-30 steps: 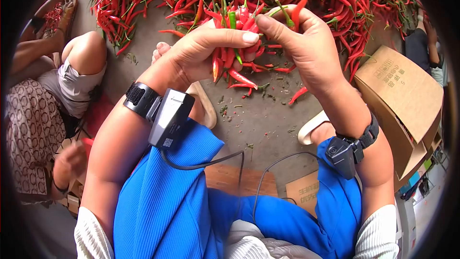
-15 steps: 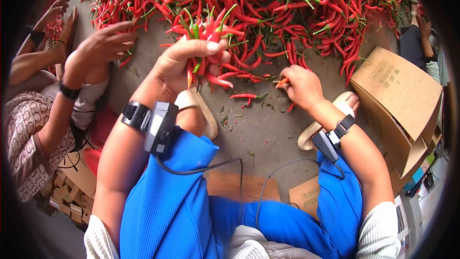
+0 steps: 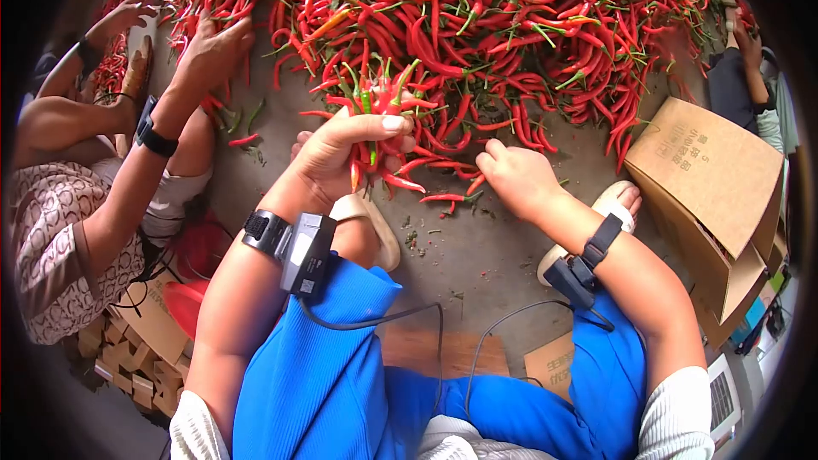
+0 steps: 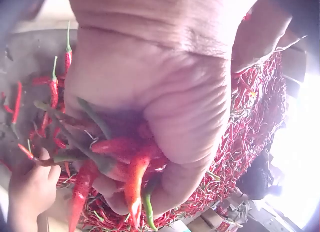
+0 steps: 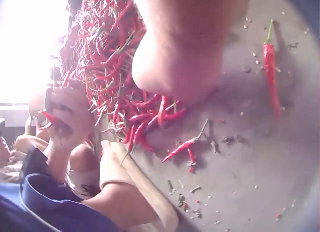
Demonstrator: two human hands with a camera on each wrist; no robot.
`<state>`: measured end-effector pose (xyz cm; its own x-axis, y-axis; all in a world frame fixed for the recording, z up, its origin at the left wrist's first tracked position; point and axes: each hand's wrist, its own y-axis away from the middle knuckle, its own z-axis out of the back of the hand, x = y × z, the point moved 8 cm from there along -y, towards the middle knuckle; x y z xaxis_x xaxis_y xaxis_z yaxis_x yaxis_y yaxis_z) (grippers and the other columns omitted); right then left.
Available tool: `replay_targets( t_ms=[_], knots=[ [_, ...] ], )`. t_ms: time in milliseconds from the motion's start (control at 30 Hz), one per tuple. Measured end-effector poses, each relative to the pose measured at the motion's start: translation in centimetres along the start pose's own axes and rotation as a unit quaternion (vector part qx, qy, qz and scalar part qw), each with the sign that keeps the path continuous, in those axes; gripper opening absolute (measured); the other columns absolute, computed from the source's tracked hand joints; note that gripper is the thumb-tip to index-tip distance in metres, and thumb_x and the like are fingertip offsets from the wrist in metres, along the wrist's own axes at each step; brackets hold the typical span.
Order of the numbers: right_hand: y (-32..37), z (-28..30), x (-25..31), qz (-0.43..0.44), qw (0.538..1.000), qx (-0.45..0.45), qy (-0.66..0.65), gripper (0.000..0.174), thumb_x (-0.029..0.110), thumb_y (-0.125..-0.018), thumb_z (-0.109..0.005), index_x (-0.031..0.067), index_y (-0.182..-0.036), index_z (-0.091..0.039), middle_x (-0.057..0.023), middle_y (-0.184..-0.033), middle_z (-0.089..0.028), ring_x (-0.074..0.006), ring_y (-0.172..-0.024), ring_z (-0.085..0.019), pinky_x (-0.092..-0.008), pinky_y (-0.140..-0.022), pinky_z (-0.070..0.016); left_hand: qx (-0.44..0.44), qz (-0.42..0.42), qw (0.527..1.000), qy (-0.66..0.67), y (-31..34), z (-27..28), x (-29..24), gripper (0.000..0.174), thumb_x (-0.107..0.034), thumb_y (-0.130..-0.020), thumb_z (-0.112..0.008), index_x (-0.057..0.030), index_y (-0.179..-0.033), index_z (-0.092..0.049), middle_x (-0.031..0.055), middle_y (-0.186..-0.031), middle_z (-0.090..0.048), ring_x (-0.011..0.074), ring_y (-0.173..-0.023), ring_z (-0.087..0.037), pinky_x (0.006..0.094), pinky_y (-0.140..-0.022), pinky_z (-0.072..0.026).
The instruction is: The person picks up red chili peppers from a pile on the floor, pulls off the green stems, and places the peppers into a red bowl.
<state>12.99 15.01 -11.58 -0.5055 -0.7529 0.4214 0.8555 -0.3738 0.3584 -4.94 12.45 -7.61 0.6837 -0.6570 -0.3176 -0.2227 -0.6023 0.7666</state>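
Note:
My left hand [image 3: 336, 153] grips a bunch of chili peppers [image 3: 394, 102], mostly red with a few green ones, thumb laid across them. In the left wrist view the pepper tips and stems [image 4: 92, 152] stick out past the curled fingers. Over the floor near the front of the pile, my right hand [image 3: 520, 179] has its fingers curled and pinches a chili pepper [image 4: 25, 151], its orange-red end showing at the fingertips. Close below that hand lies a loose red chili pepper [image 3: 450, 198]. The right wrist view hides the right fingertips behind the hand.
A large heap of red chili peppers [image 3: 511, 25] spreads across the far floor. On the right stands a cardboard box [image 3: 707, 170]. At left another person's hand [image 3: 213, 51] reaches to the heap. Sandals [image 3: 379, 234], cables and a red basin [image 3: 183, 302] are close by.
My right hand has left the bunch, gone down to the floor peppers, then slightly left. The left hand still holds its bunch, now lower in view. The other person's arm has reached to the heap.

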Motion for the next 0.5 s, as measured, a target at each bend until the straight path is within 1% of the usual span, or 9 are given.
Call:
replay_targets(
  t_ms=[33,133,167,200,267,300,333,400,500],
  knots=[
    [0.1,-0.1,-0.1,0.001,1.000,0.014,0.013,0.017,0.004,-0.071,-0.061,0.0048,-0.087,-0.056,-0.0108,-0.087,-0.056,-0.0273,-0.073,-0.064,-0.0362,-0.058,-0.0540,0.006,0.003,1.000,0.000,0.0,-0.1,0.0,0.041,-0.012,-0.077,-0.073,-0.0067,-0.113,-0.055,0.0021,-0.087,-0.059,0.0114,-0.075,-0.059,0.0243,-0.058,-0.0472],
    [0.5,-1.2,-0.8,-0.044,0.998,0.050,0.013,0.016,0.006,-0.072,-0.061,0.0035,-0.086,-0.054,-0.0120,-0.087,-0.055,-0.0302,-0.076,-0.064,-0.0380,-0.061,-0.0531,0.011,0.007,1.000,-0.013,-0.2,0.0,0.0,0.034,-0.014,-0.077,-0.073,-0.0071,-0.107,-0.059,0.0008,-0.083,-0.058,0.0100,-0.071,-0.056,0.0243,-0.057,-0.0460],
    [0.8,-1.0,-1.0,-0.040,0.998,0.038,-0.023,0.019,0.010,-0.073,-0.064,0.0016,-0.087,-0.054,-0.0135,-0.086,-0.056,-0.0283,-0.072,-0.063,-0.0351,-0.059,-0.0521,0.007,0.006,1.000,-0.028,-0.2,0.3,-0.1,0.034,-0.015,-0.077,-0.074,-0.0072,-0.106,-0.059,0.0007,-0.083,-0.058,0.0098,-0.071,-0.056,0.0244,-0.057,-0.0462],
    [1.2,-0.7,-1.2,-0.029,0.993,0.034,-0.105,0.021,0.012,-0.075,-0.066,0.0008,-0.089,-0.055,-0.0122,-0.085,-0.056,-0.0253,-0.071,-0.062,-0.0334,-0.060,-0.0514,0.003,0.007,0.999,-0.043,-0.2,0.5,-0.1,0.033,-0.015,-0.077,-0.074,-0.0073,-0.105,-0.060,0.0006,-0.082,-0.058,0.0096,-0.071,-0.056,0.0245,-0.057,-0.0464],
    [1.9,0.1,-1.3,-0.006,0.963,0.025,-0.268,0.025,0.015,-0.079,-0.068,-0.0008,-0.093,-0.055,-0.0095,-0.082,-0.057,-0.0193,-0.070,-0.061,-0.0299,-0.061,-0.0501,0.003,-0.002,0.999,-0.044,0.1,0.2,-0.3,0.028,-0.016,-0.077,-0.074,-0.0078,-0.101,-0.061,0.0004,-0.080,-0.058,0.0092,-0.069,-0.056,0.0248,-0.057,-0.0470],
    [2.3,0.5,-1.1,-0.074,0.894,0.118,-0.426,0.024,0.016,-0.082,-0.069,-0.0001,-0.096,-0.057,-0.0055,-0.083,-0.057,-0.0137,-0.073,-0.058,-0.0275,-0.066,-0.0482,0.010,0.001,0.999,-0.044,0.0,0.5,-0.1,0.027,-0.017,-0.077,-0.074,-0.0079,-0.100,-0.061,0.0003,-0.079,-0.058,0.0092,-0.069,-0.056,0.0250,-0.057,-0.0472],
    [3.1,1.1,-0.9,-0.170,0.796,0.186,-0.551,0.024,0.017,-0.086,-0.069,0.0006,-0.099,-0.058,-0.0015,-0.084,-0.057,-0.0082,-0.077,-0.055,-0.0251,-0.070,-0.0463,0.019,0.004,0.999,-0.043,-0.1,0.6,0.0,0.026,-0.017,-0.078,-0.074,-0.0081,-0.098,-0.061,0.0002,-0.079,-0.058,0.0092,-0.070,-0.056,0.0251,-0.057,-0.0473],
    [3.9,2.8,-0.4,-0.161,0.718,0.177,-0.653,0.020,0.016,-0.089,-0.067,0.0019,-0.101,-0.060,0.0023,-0.088,-0.057,-0.0048,-0.081,-0.050,-0.0230,-0.072,-0.0429,0.011,0.009,0.999,-0.049,0.2,0.6,-0.1,0.023,-0.016,-0.078,-0.074,-0.0079,-0.095,-0.060,0.0000,-0.080,-0.058,0.0096,-0.074,-0.058,0.0255,-0.059,-0.0471],
    [3.7,6.3,0.2,-0.159,0.692,0.132,-0.692,0.020,0.013,-0.088,-0.067,0.0025,-0.103,-0.060,0.0031,-0.093,-0.060,-0.0043,-0.086,-0.053,-0.0223,-0.075,-0.0445,0.018,0.002,0.999,-0.051,0.0,0.3,-0.1,0.023,-0.015,-0.078,-0.074,-0.0086,-0.093,-0.058,-0.0001,-0.081,-0.059,0.0100,-0.075,-0.058,0.0257,-0.062,-0.0465]
  ],
)
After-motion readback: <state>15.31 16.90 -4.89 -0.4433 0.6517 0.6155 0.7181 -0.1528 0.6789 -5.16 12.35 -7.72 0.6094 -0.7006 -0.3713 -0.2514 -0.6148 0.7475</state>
